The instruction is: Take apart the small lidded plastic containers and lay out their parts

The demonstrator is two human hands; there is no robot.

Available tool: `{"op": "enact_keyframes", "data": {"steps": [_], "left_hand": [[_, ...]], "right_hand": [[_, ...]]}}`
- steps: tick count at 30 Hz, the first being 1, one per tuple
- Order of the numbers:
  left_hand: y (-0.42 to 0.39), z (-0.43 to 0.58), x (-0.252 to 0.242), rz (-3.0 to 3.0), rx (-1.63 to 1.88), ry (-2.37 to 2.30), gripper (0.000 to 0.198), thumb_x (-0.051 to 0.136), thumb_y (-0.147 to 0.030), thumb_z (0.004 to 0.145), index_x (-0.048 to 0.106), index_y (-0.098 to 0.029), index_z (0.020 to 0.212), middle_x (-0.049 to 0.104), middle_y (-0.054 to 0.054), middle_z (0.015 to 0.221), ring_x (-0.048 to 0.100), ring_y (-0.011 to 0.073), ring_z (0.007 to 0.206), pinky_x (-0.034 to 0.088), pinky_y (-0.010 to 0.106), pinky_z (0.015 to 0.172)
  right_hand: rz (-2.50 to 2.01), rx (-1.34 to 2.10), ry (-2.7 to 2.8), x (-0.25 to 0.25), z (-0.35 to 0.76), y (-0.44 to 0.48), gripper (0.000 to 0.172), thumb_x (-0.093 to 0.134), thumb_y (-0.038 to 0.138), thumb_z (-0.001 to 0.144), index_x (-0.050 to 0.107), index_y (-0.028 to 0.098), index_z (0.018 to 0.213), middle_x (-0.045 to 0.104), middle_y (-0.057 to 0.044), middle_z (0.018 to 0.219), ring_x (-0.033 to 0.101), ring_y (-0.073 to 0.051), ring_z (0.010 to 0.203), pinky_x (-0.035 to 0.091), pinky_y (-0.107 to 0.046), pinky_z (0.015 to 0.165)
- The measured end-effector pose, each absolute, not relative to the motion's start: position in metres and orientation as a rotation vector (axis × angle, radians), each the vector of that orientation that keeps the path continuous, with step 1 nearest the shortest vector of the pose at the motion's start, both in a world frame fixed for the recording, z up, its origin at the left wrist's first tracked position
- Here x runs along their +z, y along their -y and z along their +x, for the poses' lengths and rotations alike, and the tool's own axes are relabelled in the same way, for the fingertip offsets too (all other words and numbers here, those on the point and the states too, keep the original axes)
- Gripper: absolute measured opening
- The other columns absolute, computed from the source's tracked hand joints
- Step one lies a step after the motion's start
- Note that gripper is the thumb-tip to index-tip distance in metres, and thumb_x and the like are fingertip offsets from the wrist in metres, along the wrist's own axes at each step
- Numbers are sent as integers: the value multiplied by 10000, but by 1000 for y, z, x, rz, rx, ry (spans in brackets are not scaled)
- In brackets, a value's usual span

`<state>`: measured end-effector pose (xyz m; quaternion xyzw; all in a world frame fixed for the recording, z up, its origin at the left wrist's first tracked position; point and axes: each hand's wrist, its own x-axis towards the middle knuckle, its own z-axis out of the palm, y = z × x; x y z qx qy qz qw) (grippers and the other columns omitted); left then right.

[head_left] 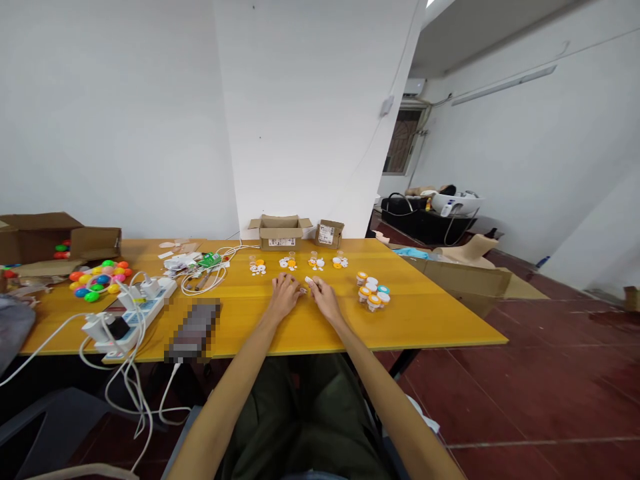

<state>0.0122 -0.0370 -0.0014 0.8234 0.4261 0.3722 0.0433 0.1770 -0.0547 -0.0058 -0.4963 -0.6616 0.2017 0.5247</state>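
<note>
Close together over the table's middle are my two hands. My right hand (325,298) is closed, pinching a small white piece (308,281) between thumb and fingers; its exact kind is too small to make out. My left hand (285,295) has curled fingers low at the tabletop, touching a small pale piece (303,291) by the thumb. Beyond them lie several groups of loose parts: white discs with an orange ring (257,267), and small clear cups (314,255). To the right stands a cluster of assembled clear jars with orange, white and teal lids (373,291).
Two cardboard boxes, one open (281,233) and one smaller (329,234), stand at the yellow table's (430,313) back edge. Leftward lie a power strip (145,317) with tangled white cables, a pixelated phone (195,330), green circuit boards (210,259) and colourful balls (100,279).
</note>
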Motion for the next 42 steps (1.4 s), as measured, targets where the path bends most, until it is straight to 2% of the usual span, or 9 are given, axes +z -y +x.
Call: {"op": "enact_keyframes", "data": {"steps": [5, 9, 14, 19, 23, 27, 33, 42], "left_hand": [[36, 12, 4, 2347, 1220, -1274, 172, 606, -314, 916, 745, -272, 1008, 688, 82, 1024, 477, 294, 1151, 356, 435, 961], [37, 12, 9, 2168, 1279, -1222, 136, 661, -368, 881, 757, -291, 939, 722, 54, 955, 495, 291, 1117, 361, 437, 967], [36, 12, 9, 2073, 1278, -1159, 50, 720, -302, 826, 760, -282, 847, 729, 42, 879, 521, 283, 1082, 364, 444, 999], [36, 10, 12, 2017, 1306, -1167, 69, 726, -307, 819, 762, -289, 876, 722, 36, 884, 536, 273, 1053, 379, 453, 1013], [38, 10, 16, 1997, 1312, -1157, 68, 739, -292, 803, 762, -293, 867, 717, 35, 886, 542, 274, 1049, 378, 461, 1022], [39, 11, 16, 1999, 1334, -1126, 67, 761, -272, 776, 761, -295, 839, 713, 27, 865, 547, 268, 1025, 390, 448, 1010], [38, 11, 12, 2010, 1342, -1081, 77, 790, -267, 748, 757, -281, 816, 708, 20, 862, 554, 245, 1001, 406, 419, 1009], [35, 11, 12, 1853, 1319, -1026, 140, 849, -301, 667, 772, -237, 765, 657, 24, 843, 602, 221, 968, 426, 392, 987]], "right_hand": [[-1215, 496, 1612, -10, 177, 51, 315, 505, 505, 891, 546, 252, 706, 640, 8, 609, 596, -188, 582, 454, -291, 594], [-1245, 554, 1633, -13, 178, 50, 214, 571, 423, 864, 617, 245, 754, 685, -10, 652, 639, -198, 607, 481, -295, 596], [-1186, 608, 1632, -18, 177, 47, 162, 612, 394, 844, 659, 243, 807, 721, -25, 729, 675, -205, 665, 520, -297, 584], [-1085, 677, 1591, -18, 172, 46, 242, 609, 437, 822, 679, 215, 888, 731, -37, 811, 681, -201, 720, 538, -291, 580], [-1052, 709, 1580, -12, 171, 51, 292, 569, 465, 839, 690, 211, 917, 731, -49, 847, 648, -182, 658, 519, -282, 553], [-1089, 668, 1610, -6, 172, 55, 321, 499, 473, 891, 689, 218, 844, 707, -24, 756, 588, -161, 557, 500, -287, 562], [-1159, 596, 1661, -5, 174, 54, 351, 471, 465, 917, 624, 234, 702, 641, 3, 606, 594, -183, 591, 480, -298, 635], [-1199, 668, 1697, -5, 177, 52, 489, 411, 529, 954, 520, 237, 578, 574, 11, 503, 560, -155, 510, 437, -260, 574]]}}
